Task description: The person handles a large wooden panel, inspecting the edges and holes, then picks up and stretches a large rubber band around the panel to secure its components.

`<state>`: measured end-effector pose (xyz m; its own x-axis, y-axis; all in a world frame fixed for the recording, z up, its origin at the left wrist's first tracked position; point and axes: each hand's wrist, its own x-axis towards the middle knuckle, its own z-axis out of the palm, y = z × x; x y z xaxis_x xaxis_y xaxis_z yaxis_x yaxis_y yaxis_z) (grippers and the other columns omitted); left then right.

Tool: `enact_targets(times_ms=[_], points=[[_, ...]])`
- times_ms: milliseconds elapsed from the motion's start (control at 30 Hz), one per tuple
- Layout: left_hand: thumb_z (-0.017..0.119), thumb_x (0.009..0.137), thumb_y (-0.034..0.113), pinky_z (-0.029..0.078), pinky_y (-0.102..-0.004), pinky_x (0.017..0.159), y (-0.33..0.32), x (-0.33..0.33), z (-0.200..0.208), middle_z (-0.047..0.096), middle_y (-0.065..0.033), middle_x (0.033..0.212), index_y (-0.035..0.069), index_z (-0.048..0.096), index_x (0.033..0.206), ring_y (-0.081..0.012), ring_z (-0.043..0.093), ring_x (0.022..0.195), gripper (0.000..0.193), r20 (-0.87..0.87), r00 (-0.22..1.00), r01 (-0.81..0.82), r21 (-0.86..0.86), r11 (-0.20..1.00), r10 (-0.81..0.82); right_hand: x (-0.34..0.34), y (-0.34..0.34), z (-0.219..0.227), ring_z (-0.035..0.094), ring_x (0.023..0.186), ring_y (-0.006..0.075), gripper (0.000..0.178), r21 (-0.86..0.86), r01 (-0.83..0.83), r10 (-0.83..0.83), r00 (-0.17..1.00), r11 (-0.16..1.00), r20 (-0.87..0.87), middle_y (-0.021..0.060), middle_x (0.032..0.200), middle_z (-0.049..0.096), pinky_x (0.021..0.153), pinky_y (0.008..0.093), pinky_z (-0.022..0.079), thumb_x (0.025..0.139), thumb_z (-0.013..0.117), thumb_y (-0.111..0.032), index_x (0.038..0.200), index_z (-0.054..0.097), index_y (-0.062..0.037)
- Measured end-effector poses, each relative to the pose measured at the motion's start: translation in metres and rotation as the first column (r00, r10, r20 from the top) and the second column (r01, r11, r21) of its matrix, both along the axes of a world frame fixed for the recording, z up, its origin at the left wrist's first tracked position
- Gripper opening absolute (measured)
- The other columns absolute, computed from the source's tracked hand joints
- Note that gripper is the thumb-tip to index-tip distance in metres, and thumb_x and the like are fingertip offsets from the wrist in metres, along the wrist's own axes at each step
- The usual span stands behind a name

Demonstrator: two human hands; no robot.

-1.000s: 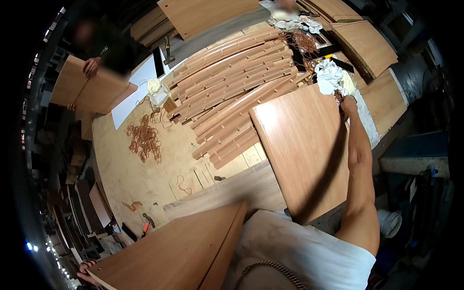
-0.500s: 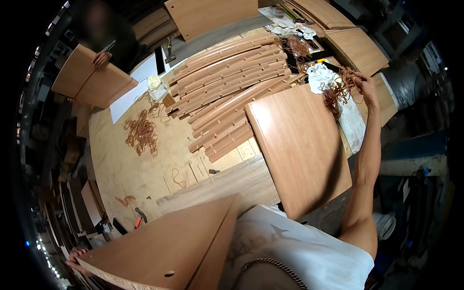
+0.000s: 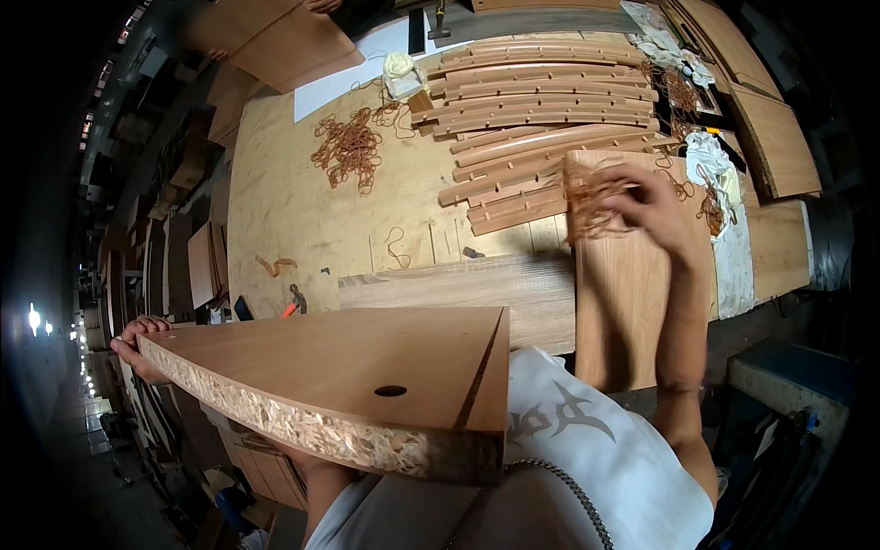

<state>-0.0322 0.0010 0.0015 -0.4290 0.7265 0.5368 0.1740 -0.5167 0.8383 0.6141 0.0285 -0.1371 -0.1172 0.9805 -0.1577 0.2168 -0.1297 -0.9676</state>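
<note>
My left hand (image 3: 142, 346) grips the far left corner of a wood-veneered chipboard panel (image 3: 348, 353). The panel rests level against my body and has a round hole, a groove and a raw chip edge. Bunched brown rubber bands (image 3: 600, 192), blurred by motion, are pinched in my right hand (image 3: 655, 206). That hand hangs above a second wood-coloured board (image 3: 619, 312) lying on the bench. More rubber bands (image 3: 348, 151) lie in a loose tangle at the bench's left.
Several curved wooden rails with pegs (image 3: 550, 115) lie in rows on the workbench (image 3: 275, 202). A hammer (image 3: 294, 301) lies beyond the panel. White cloths (image 3: 710, 165) sit at the right. Across the bench, a co-worker's hands hold another panel (image 3: 293, 41).
My right hand has moved left from beside the white cloth, bringing rubber bands over the board. The panel in my left hand has tilted, showing more of its chip edge. The view has shifted.
</note>
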Motion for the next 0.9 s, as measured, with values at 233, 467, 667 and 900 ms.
enact_targets(times_ms=[233,467,667,900], points=[[0.020,0.098,0.045,0.040,-0.0329,0.053,-0.007,-0.013,-0.002,0.045,-0.0098,0.063,0.002,0.051,0.072,-0.0213,0.041,0.054,0.059,-0.027,0.998,0.065,-0.002,0.998,-0.065,-0.058,0.003,-0.091,0.062,0.074,0.0153,0.025,0.225,0.107,-0.183,0.917,0.969,0.353,0.0108,0.089,0.066,0.067,0.0275,0.049,0.083,0.061,-0.006,0.108,0.061,-0.0014],[0.023,0.097,0.048,0.040,-0.0351,0.058,-0.007,-0.029,0.002,0.046,-0.0103,0.069,0.003,0.053,0.076,-0.0225,0.042,0.061,0.057,-0.020,0.986,0.161,-0.063,0.985,-0.163,-0.037,-0.021,-0.098,0.060,0.078,0.0083,0.034,0.003,0.425,-0.420,0.896,0.905,-0.146,0.0068,0.085,0.069,0.075,0.0252,0.047,0.085,0.060,-0.005,0.119,0.057,-0.0013],[0.024,0.095,0.053,0.040,-0.0334,0.062,-0.010,-0.092,0.002,0.044,-0.0072,0.071,0.003,0.054,0.083,-0.0191,0.041,0.065,0.060,-0.065,0.901,0.418,-0.137,0.898,-0.429,0.035,-0.062,-0.107,0.060,0.078,0.0081,0.040,0.100,0.718,-0.724,0.688,0.689,0.056,0.0076,0.084,0.069,0.077,0.0252,0.046,0.086,0.059,-0.007,0.124,0.050,0.0025],[0.022,0.096,0.051,0.035,-0.0309,0.057,-0.008,-0.065,-0.006,0.040,-0.0054,0.068,0.004,0.047,0.075,-0.0175,0.037,0.061,0.057,0.009,0.995,0.095,-0.072,0.993,-0.095,0.123,-0.092,-0.143,0.061,0.071,0.0129,0.033,0.111,0.973,-0.944,0.222,0.200,-0.245,0.0093,0.081,0.067,0.069,0.0240,0.048,0.086,0.057,-0.004,0.118,0.052,0.0002]])
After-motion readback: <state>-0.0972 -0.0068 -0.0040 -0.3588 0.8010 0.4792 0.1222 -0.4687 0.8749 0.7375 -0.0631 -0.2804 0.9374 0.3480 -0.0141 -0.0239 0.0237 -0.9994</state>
